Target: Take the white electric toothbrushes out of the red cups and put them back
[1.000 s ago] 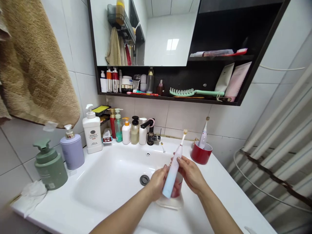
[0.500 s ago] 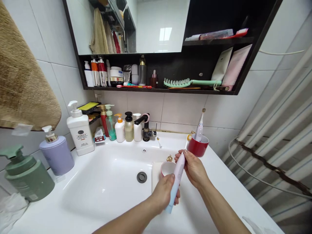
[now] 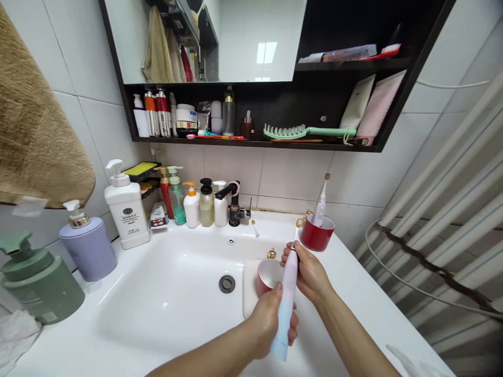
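Observation:
My left hand [image 3: 271, 322] is wrapped round the lower, pale blue end of an electric toothbrush [image 3: 285, 303]. The fingers of my right hand [image 3: 310, 272] pinch its upper, pinkish end, where the brush neck is hidden. Just behind the brush a red cup with a white inside [image 3: 268, 275] stands on a white pad [image 3: 248, 293] in the sink. A second red cup [image 3: 316, 235] with another electric toothbrush [image 3: 321, 201] upright in it sits on the counter's back right.
The white sink basin [image 3: 173, 293] has a drain [image 3: 227, 283] and a black tap [image 3: 232, 201]. Pump bottles line the back and left: white [image 3: 126, 209], lilac [image 3: 87, 243], green [image 3: 39, 283]. A brown towel [image 3: 35, 120] hangs left. A dark shelf [image 3: 251, 137] carries toiletries and a green hairbrush [image 3: 302, 132].
The toothbrush has come lower and nearer to me, now almost upright over the cup. My left hand slid down its handle; the right hand stays at its top. The view dropped slightly.

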A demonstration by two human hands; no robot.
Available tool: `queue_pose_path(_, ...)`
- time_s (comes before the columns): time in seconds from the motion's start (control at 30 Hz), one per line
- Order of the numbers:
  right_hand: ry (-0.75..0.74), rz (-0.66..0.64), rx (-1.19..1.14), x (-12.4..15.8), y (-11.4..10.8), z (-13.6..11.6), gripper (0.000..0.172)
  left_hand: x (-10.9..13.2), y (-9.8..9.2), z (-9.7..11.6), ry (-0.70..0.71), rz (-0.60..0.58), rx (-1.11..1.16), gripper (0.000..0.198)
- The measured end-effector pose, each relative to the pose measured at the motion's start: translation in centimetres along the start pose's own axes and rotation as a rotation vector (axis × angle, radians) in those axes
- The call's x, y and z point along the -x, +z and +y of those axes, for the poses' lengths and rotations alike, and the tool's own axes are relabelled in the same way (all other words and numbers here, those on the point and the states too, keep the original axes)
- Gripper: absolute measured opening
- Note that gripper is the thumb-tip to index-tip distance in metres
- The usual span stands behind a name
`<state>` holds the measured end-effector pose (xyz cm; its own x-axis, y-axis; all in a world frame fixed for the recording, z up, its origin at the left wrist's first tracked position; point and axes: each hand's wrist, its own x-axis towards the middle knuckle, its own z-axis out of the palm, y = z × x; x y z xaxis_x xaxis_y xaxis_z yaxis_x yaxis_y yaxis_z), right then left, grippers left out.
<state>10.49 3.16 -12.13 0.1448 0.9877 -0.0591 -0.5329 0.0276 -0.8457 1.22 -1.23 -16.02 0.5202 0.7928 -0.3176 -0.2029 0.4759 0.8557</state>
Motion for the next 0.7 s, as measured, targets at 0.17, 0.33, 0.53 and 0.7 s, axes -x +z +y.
queue_pose_path(0.17,-0.054,0.064,-0.016,-0.15,-0.04,0.09,0.015,0.14,-0.08,0.29,0.118,0.084,-0.162,0.050)
queue_pose_path(0.33,0.017,0.002,-0.074,-0.17,-0.25,-0.01,0.015,0.05,-0.28,0.22,-0.040,-0.035,0.000,0.051)
queue_pose_path(0.53,0.016,-0.037,-0.021,0.15,0.26,0.08,0.013,-0.48,-0.59,0.10,0.150,0.011,-0.062,0.052)
queue_pose_path(0.7,-0.037,0.090,-0.052,-0.08,0.11,0.15,0.012,-0.37,-0.57,0.02,0.148,0.020,-0.184,0.047)
